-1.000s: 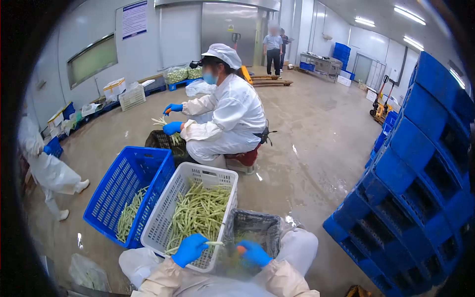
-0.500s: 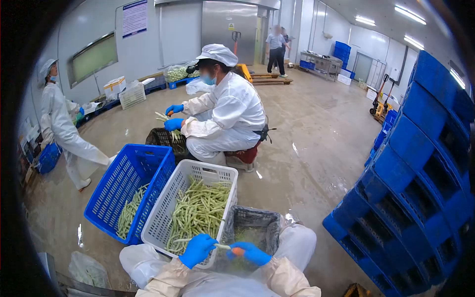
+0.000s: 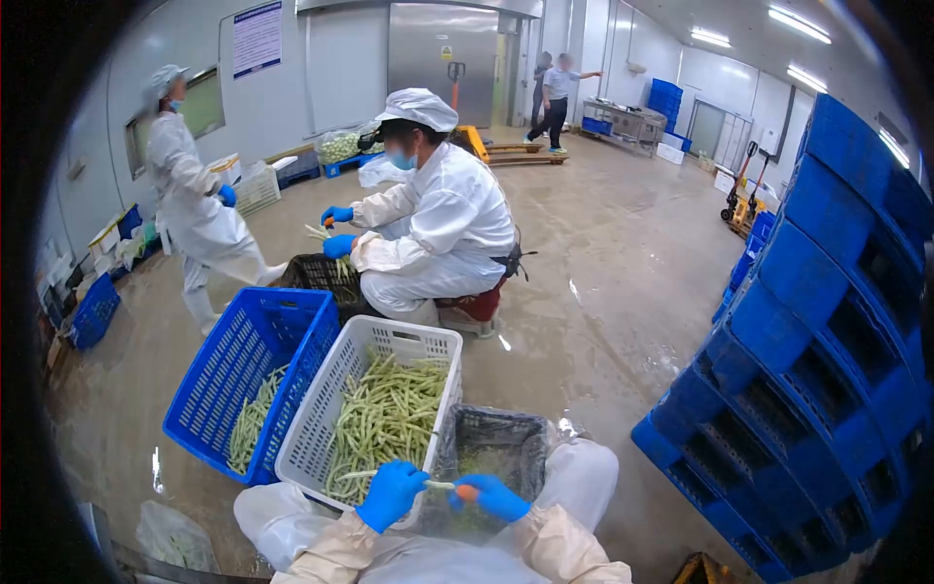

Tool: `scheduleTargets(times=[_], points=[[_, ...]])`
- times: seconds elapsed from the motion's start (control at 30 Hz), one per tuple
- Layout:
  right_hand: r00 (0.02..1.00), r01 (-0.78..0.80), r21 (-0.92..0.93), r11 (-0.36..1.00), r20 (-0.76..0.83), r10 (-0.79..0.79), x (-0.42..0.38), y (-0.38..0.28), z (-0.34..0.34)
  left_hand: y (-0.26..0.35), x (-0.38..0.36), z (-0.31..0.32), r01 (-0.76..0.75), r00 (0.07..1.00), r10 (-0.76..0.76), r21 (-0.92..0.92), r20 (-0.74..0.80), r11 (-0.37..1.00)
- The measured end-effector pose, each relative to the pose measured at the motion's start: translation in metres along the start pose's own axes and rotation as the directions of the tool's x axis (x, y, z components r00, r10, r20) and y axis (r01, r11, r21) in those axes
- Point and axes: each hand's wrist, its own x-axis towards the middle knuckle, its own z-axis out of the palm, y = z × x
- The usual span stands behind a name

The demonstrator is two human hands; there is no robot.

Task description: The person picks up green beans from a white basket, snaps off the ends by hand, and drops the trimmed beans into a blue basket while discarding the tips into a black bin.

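My left hand [image 3: 392, 494], in a blue glove, is closed around a pale green bean [image 3: 441, 485] that sticks out to both sides of it. My right hand [image 3: 498, 498], gloved too, grips a small tool with an orange handle [image 3: 468, 493] at the bean's right end; its blade cannot be made out. Below both hands is a dark-lined crate [image 3: 533, 457] with small green scraps in it. A white basket [image 3: 446, 346] heaped with beans [image 3: 389, 414] stands just ahead of my left hand.
A blue basket [image 3: 209, 389] with some beans stands left of the white one. Ahead, a seated co-worker [image 3: 438, 214] handles beans over a black crate [image 3: 321, 274]. Another person [image 3: 190, 190] walks at the left. Stacked blue pallets [image 3: 778, 389] rise on the right.
The person at the left has moved right and nearer. In the back, a person now stretches out an arm. My hands have hardly moved; the view has turned slightly.
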Motion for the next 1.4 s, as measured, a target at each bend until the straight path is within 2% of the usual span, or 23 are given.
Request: scheduleTargets(times=[0.17,0.23,0.33,0.37,0.4,0.43,0.5,0.53,0.6,0.63,0.7,0.77,0.83,0.97,1.07,1.13,1.17,1.2,1.23,1.27,1.33,1.37,1.4], points=[[0.997,-0.032,-0.019,0.999,-0.065,0.03,0.001,0.004,-0.001,0.006,0.001,0.0,0.042,0.999,-0.041,-0.017,0.009,0.999],[0.98,-0.037,0.064,0.997,-0.191,0.048,0.0,0.001,0.002,0.007,0.003,0.005,0.049,0.999,-0.049,-0.024,0.01,0.999],[0.959,0.028,0.146,0.989,-0.283,0.015,-0.001,-0.008,0.004,0.009,0.008,0.016,0.082,0.992,-0.093,-0.124,-0.087,0.989],[0.958,0.028,0.146,0.989,-0.287,0.016,0.0,-0.009,0.003,0.009,0.01,0.02,0.107,0.985,-0.134,-0.219,-0.112,0.97],[0.952,0.072,0.24,0.968,-0.306,0.005,0.0,-0.01,0.003,0.011,0.012,0.023,0.128,0.976,-0.176,-0.312,-0.131,0.941],[0.945,0.119,0.329,0.937,-0.328,-0.005,0.0,-0.014,0.003,0.017,0.016,0.023,0.125,0.976,-0.173,-0.315,-0.129,0.941],[0.931,0.149,0.346,0.926,-0.365,-0.014,-0.001,-0.021,0.007,0.028,0.025,0.019,0.345,0.889,-0.456,-0.718,0.043,0.605],[0.919,0.177,0.363,0.915,-0.395,-0.022,-0.002,-0.027,0.009,0.027,0.025,0.024,0.343,0.891,-0.452,-0.719,0.045,0.604],[0.922,0.176,0.41,0.895,-0.387,-0.003,-0.004,-0.034,0.008,0.022,0.026,0.041,0.412,0.828,-0.517,-0.861,0.216,0.299],[0.927,0.172,0.458,0.872,-0.374,0.014,-0.005,-0.036,0.008,0.023,0.028,0.043,0.411,0.83,-0.513,-0.861,0.218,0.299],[0.928,0.192,0.453,0.87,-0.372,-0.011,-0.004,-0.028,0.003,0.029,0.033,0.048,0.375,0.821,-0.523,-0.907,0.228,0.194],[0.929,0.213,0.449,0.868,-0.368,-0.037,-0.006,-0.031,0.003,0.034,0.036,0.044,0.379,0.821,-0.518,-0.908,0.241,0.179],[0.921,0.161,0.37,0.915,-0.389,-0.005,-0.009,-0.034,0.005,0.039,0.041,0.036,0.386,0.819,-0.513,-0.908,0.257,0.163],[0.936,0.135,0.35,0.927,-0.352,-0.004,-0.009,-0.013,0.006,0.041,0.056,0.017,0.383,0.784,-0.56,-0.918,0.266,0.101],[0.91,0.064,0.347,0.936,-0.404,0.088,-0.009,0.002,0.001,0.025,0.058,0.016,0.347,0.764,-0.601,-0.935,0.235,0.076],[0.812,-0.266,0.025,0.964,-0.533,0.238,-0.009,0.013,-0.007,0.016,0.064,0.01,0.165,0.741,-0.63,-0.972,0.233,-0.165],[0.809,-0.264,0.027,0.964,-0.538,0.237,-0.007,0.031,-0.011,0.013,0.067,0.006,0.146,0.76,-0.615,-0.977,0.209,-0.152],[0.849,-0.161,-0.032,0.986,-0.515,0.122,-0.006,0.05,-0.014,0.012,0.068,0.004,0.148,0.764,-0.611,-0.977,0.21,-0.152],[0.874,-0.055,-0.088,0.995,-0.485,0.005,-0.004,0.054,-0.014,0.012,0.069,0.003,0.092,0.768,-0.603,-0.969,0.217,-0.231],[0.871,-0.053,-0.088,0.995,-0.491,0.003,-0.001,0.059,-0.011,0.012,0.071,0.001,0.036,0.773,-0.593,-0.95,0.223,-0.31],[0.908,0.13,0.03,0.991,-0.406,-0.107,0.003,0.043,0.008,0.013,0.073,0.0,0.031,0.777,-0.579,-0.934,0.246,-0.356],[0.947,0.18,0.186,0.966,-0.299,-0.119,-0.001,0.031,0.013,0.015,0.073,0.0,0.008,0.774,-0.572,-0.908,0.271,-0.42],[0.943,0.185,0.184,0.965,-0.309,-0.122,-0.003,0.018,0.015,0.015,0.073,0.001,-0.015,0.772,-0.563,-0.877,0.296,-0.481]])
